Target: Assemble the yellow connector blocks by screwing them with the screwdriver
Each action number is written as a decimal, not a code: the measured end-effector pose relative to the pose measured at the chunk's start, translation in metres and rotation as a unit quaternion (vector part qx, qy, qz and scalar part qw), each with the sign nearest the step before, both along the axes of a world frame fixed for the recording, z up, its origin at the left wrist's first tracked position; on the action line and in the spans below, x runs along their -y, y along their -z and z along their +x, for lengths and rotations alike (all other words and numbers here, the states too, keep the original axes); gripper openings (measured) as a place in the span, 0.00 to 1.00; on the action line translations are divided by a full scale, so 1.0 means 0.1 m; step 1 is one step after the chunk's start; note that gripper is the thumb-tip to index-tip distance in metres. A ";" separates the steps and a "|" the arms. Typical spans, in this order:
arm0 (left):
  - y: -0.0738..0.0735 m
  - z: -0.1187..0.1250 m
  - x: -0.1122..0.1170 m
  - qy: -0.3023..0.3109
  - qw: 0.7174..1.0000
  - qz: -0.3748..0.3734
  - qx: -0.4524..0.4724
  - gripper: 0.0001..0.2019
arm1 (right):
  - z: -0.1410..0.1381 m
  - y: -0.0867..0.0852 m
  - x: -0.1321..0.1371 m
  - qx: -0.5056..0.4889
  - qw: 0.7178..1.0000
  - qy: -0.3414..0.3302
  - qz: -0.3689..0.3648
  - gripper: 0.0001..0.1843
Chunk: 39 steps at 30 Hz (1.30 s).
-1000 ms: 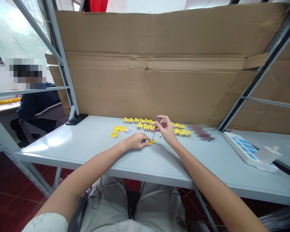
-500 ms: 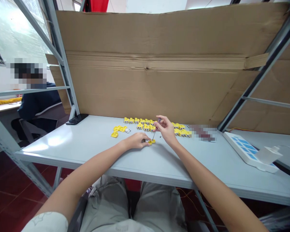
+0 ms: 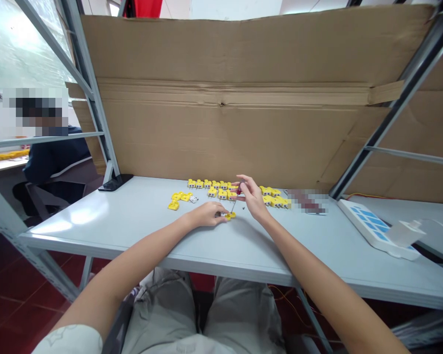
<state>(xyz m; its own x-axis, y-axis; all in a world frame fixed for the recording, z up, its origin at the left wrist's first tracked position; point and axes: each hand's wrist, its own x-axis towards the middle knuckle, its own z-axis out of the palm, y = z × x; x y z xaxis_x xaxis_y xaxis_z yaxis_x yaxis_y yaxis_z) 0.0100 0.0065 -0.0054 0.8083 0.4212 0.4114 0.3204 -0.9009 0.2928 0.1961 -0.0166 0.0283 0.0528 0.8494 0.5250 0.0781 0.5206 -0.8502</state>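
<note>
Head: left hand (image 3: 205, 214) palm-down; right hand (image 3: 251, 198) raised

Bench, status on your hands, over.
Left hand on yellow part. Right hand gripping red-handled screwdriver, tip near part. Row of yellow parts behind, not blocking.

A pale grey metal workbench (image 3: 96, 233) is carrying everything here, with yellow gear motors (image 3: 221, 193) sitting in rough rows toward its far edge and a smaller loose group (image 3: 179, 199) lying just left of them. A blurred object (image 3: 308, 202) is lying right of the rows, and a white pad with blue tiles (image 3: 372, 228) is sitting further right.
</note>
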 end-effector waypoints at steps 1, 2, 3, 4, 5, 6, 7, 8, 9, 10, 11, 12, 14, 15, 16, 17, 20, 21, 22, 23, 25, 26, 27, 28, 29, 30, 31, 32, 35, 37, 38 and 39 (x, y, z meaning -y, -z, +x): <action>0.00 0.00 0.00 0.000 1.000 -0.001 0.000 0.13 | 0.00 0.00 0.00 0.002 1.000 -0.003 -0.001 0.22; 0.00 0.00 0.00 0.000 1.000 -0.001 0.000 0.13 | 0.00 0.00 0.00 0.004 1.000 0.000 -0.001 0.22; 0.00 0.00 0.00 0.000 1.000 -0.001 -0.001 0.13 | 0.00 -0.01 0.00 0.006 1.000 0.008 0.001 0.22; 0.00 0.00 0.00 0.000 1.000 -0.001 -0.003 0.13 | 0.00 -0.01 0.00 0.005 1.000 0.019 0.003 0.22; 0.00 0.00 0.00 -0.001 1.000 -0.001 -0.003 0.13 | 0.00 -0.01 0.00 0.003 1.000 0.028 0.006 0.22; 0.00 0.00 0.00 -0.002 1.000 -0.002 -0.004 0.13 | 0.00 -0.01 0.01 0.000 0.999 0.033 0.008 0.22; 0.00 0.00 0.00 -0.004 1.000 -0.002 -0.005 0.13 | -0.01 -0.01 0.01 -0.003 1.000 0.030 0.008 0.22; -0.01 0.00 0.00 -0.004 1.000 -0.003 -0.005 0.13 | -0.01 -0.01 0.01 -0.006 1.000 0.023 0.007 0.22; -0.01 0.00 0.00 -0.005 1.000 -0.004 -0.005 0.13 | -0.01 -0.01 0.01 -0.007 1.000 0.012 0.006 0.22; -0.01 0.00 0.00 -0.004 1.000 -0.005 -0.005 0.13 | -0.01 -0.01 0.01 -0.006 1.000 0.003 0.005 0.22; -0.01 0.00 0.00 -0.003 1.000 -0.005 -0.005 0.13 | -0.01 -0.01 0.01 -0.003 1.000 -0.001 0.005 0.22; -0.02 0.00 0.00 -0.003 1.000 -0.005 -0.006 0.13 | 0.00 0.00 0.00 0.001 1.000 0.002 0.006 0.21; -0.02 0.00 0.00 -0.002 1.000 -0.003 -0.009 0.13 | 0.00 0.00 -0.01 0.008 1.000 0.023 0.011 0.20; -0.02 0.00 0.00 -0.002 1.000 -0.002 -0.010 0.13 | 0.00 0.00 -0.02 0.010 0.999 0.032 0.014 0.21; -0.02 0.00 0.00 -0.002 1.000 0.000 -0.010 0.14 | 0.00 0.01 -0.02 0.011 0.999 0.037 0.016 0.21; -0.02 0.00 0.00 -0.002 1.000 0.002 -0.010 0.14 | -0.01 0.01 -0.02 0.012 0.999 0.035 0.018 0.22; -0.02 0.01 0.00 0.000 1.000 0.005 -0.011 0.13 | -0.01 0.01 -0.02 0.011 1.000 0.001 0.015 0.23; -0.02 0.01 -0.01 0.000 1.000 0.005 -0.012 0.13 | -0.01 0.01 -0.02 0.008 1.000 -0.008 0.012 0.23; -0.01 0.01 -0.01 0.000 1.000 0.005 -0.013 0.13 | -0.01 0.01 -0.02 0.005 1.000 -0.011 0.009 0.22; -0.01 0.01 -0.01 0.001 1.000 0.004 -0.013 0.13 | -0.01 0.01 -0.02 0.002 1.000 -0.007 0.007 0.22; -0.01 0.01 -0.02 0.002 1.000 0.004 -0.012 0.13 | 0.01 0.01 -0.03 -0.002 1.000 0.010 0.005 0.21; 0.00 0.00 -0.02 0.002 1.000 0.004 -0.011 0.13 | 0.01 0.01 -0.03 -0.002 1.000 0.018 0.005 0.21; 0.00 0.00 -0.02 0.003 1.000 0.004 -0.010 0.13 | 0.01 0.01 -0.03 -0.001 1.000 0.020 0.004 0.21; 0.00 0.00 -0.02 0.004 1.000 0.005 -0.009 0.13 | 0.01 0.01 -0.04 0.001 1.000 0.018 0.003 0.22; 0.00 0.00 -0.02 0.004 1.000 0.005 -0.008 0.13 | 0.02 0.01 -0.04 0.003 1.000 0.012 0.002 0.22; -0.01 0.00 -0.02 0.003 1.000 0.004 -0.008 0.13 | 0.02 0.01 -0.03 0.005 1.000 0.003 0.000 0.22; -0.01 0.00 -0.01 0.003 1.000 0.003 -0.008 0.13 | 0.02 0.01 -0.03 0.008 1.000 -0.006 -0.003 0.22; -0.01 0.00 -0.01 0.002 1.000 0.003 -0.008 0.13 | 0.02 0.01 -0.03 0.010 1.000 -0.013 -0.006 0.22; -0.02 0.00 0.00 0.002 1.000 0.003 -0.010 0.13 | 0.02 0.00 -0.02 0.007 1.000 -0.010 -0.006 0.22; -0.02 0.01 0.00 0.002 1.000 0.005 -0.010 0.13 | 0.02 -0.01 -0.01 0.000 1.000 0.007 -0.003 0.23; -0.01 0.01 0.00 0.001 1.000 0.006 -0.011 0.13 | 0.02 -0.01 -0.01 0.000 1.000 0.015 -0.001 0.23; -0.01 0.01 0.00 0.001 1.000 0.007 -0.012 0.13 | 0.01 -0.01 -0.01 0.002 1.000 0.020 0.001 0.23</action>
